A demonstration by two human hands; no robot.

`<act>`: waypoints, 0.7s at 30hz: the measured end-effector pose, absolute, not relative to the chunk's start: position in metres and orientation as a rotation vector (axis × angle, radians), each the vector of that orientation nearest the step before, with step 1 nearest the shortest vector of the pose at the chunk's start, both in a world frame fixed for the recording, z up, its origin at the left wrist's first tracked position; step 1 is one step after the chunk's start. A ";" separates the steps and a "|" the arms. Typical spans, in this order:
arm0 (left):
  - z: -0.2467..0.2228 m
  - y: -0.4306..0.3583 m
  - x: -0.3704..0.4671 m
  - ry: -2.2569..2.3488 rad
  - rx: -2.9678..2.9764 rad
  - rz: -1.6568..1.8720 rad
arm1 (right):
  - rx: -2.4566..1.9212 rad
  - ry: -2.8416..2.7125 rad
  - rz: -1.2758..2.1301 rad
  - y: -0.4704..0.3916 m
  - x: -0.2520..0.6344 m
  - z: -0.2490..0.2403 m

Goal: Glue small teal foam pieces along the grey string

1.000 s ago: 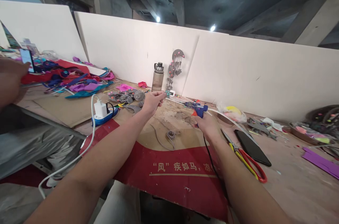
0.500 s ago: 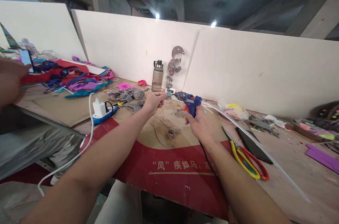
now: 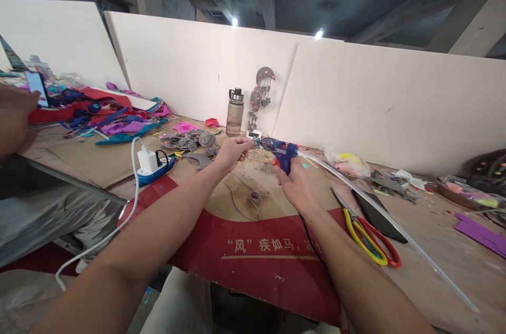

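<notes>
Between the fingertips of my left hand [image 3: 234, 152] is a small teal piece [image 3: 256, 142]. My right hand [image 3: 291, 175] is wrapped round a blue glue gun [image 3: 280, 150], whose nozzle points left at the teal piece, touching it or very close. A long clear glue stick [image 3: 366, 197] runs from the back of the gun down to the right. Below my hands a small coil of grey cord [image 3: 255, 197] lies on the red and brown cardboard [image 3: 253, 281].
Grey felt pieces [image 3: 185, 140], a power strip [image 3: 156, 170] and coloured cloth [image 3: 118, 118] lie left. A bottle [image 3: 235, 113] and grey hanging ornament [image 3: 261, 94] stand behind. Scissors [image 3: 366, 239] and a black phone [image 3: 379, 218] lie right. Another person's hand [image 3: 18, 113] is far left.
The glue gun has shifted slightly left, its nozzle nearer the teal piece. The teal piece has moved slightly right, and the glue stick's far end has swung right.
</notes>
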State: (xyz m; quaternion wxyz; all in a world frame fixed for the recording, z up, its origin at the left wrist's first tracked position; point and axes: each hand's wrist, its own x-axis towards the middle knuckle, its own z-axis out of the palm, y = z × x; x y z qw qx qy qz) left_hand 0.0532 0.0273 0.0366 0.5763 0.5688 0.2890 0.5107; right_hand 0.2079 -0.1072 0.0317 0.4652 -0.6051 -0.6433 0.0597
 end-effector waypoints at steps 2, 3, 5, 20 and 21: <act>0.036 0.027 0.054 0.676 1.352 1.195 | -1.506 -1.581 0.128 -0.108 0.207 0.033; 0.037 0.027 0.054 0.675 1.363 1.195 | -1.513 -1.587 0.121 -0.108 0.207 0.033; 0.037 0.026 0.054 0.680 1.378 1.199 | -1.515 -1.601 0.110 -0.108 0.207 0.033; 0.039 0.024 0.053 0.691 1.380 1.235 | -1.528 -1.628 -0.011 -0.108 0.205 0.032; 0.039 0.024 0.054 0.693 1.380 1.231 | -1.529 -1.628 -0.014 -0.108 0.205 0.032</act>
